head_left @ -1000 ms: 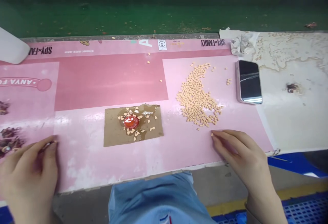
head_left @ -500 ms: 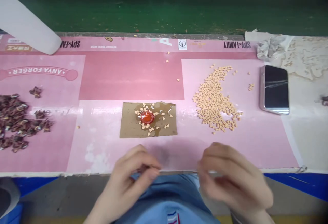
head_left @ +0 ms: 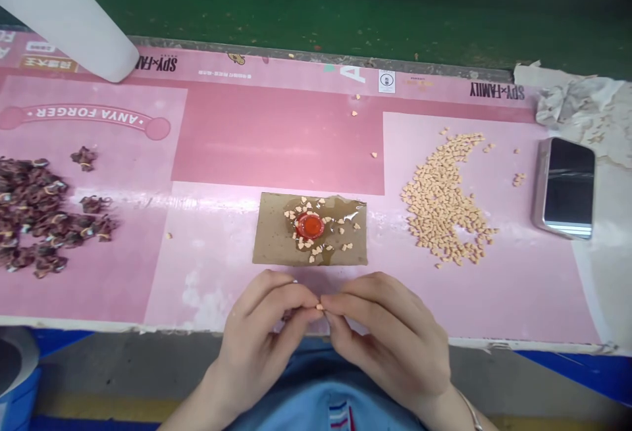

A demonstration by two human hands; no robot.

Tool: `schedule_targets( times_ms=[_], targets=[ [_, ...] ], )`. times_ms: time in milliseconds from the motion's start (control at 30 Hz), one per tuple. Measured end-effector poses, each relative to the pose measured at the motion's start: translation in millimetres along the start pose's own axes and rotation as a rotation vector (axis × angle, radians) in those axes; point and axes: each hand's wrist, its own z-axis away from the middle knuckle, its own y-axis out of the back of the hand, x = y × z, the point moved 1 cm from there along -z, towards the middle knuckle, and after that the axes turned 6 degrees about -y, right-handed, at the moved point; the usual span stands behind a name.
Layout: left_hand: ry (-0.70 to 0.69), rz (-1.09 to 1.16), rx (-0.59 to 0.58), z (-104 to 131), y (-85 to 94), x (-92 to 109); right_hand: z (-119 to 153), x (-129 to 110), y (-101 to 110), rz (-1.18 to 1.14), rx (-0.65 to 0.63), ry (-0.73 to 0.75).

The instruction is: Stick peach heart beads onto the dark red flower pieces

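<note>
My left hand (head_left: 274, 332) is closed in a pinch, and a bit of a small dark maroon piece shows between its fingers. My right hand (head_left: 390, 332) pinches at the same spot, fingertips meeting the left ones. Between them is a small tan heart-shaped piece (head_left: 320, 307). Just beyond the hands lies a brown card (head_left: 271, 240), wet with a clear shiny liquid. On the card sits a round red cap-like dish (head_left: 311, 226) with tan pieces scattered around it. A pile of loose tan pieces (head_left: 439, 201) lies to the right.
Dark maroon tangled pieces (head_left: 34, 214) are heaped at the left. A phone (head_left: 567, 184) lies at the right near crumpled paper (head_left: 567, 102). A white rounded object (head_left: 74, 16) juts in from upper left. The pink printed mat (head_left: 276, 135) covers the table, its front edge under my wrists.
My right hand has moved left to meet my left hand, bringing the fingertips together at a tan piece. The view has shifted, so the table things appear farther right.
</note>
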Motion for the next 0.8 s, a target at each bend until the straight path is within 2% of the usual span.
schedule_targets(
  times_ms=[67,167,300,400,500,733,800],
  targets=[
    [-0.08,-0.11,0.0,-0.8,1.6,-1.2,-4.6,-2.3,-0.1,0.033,-0.026,-0.005],
    [-0.118,-0.183,0.002,0.2,4.1,-5.5,-11.6,-2.5,1.4,0.029,-0.075,-0.007],
    [-0.095,-0.19,0.001,5.5,11.8,-13.2,-22.9,6.6,4.7,0.052,-0.118,-0.029],
    [-0.041,-0.143,-0.025,10.7,20.7,-18.3,-32.4,19.9,4.9,0.177,-0.047,-0.018],
    [0.023,-0.124,-0.045,14.4,28.6,-23.5,-39.6,30.9,2.0,0.293,0.001,0.061],
    [-0.034,-0.049,-0.114,13.6,41.6,-33.9,-45.1,32.3,0.3,0.351,-0.076,0.124],
    [-0.024,-0.081,-0.093,14.5,44.8,-33.7,-45.8,30.9,1.2,0.356,-0.099,0.139]
  ],
)
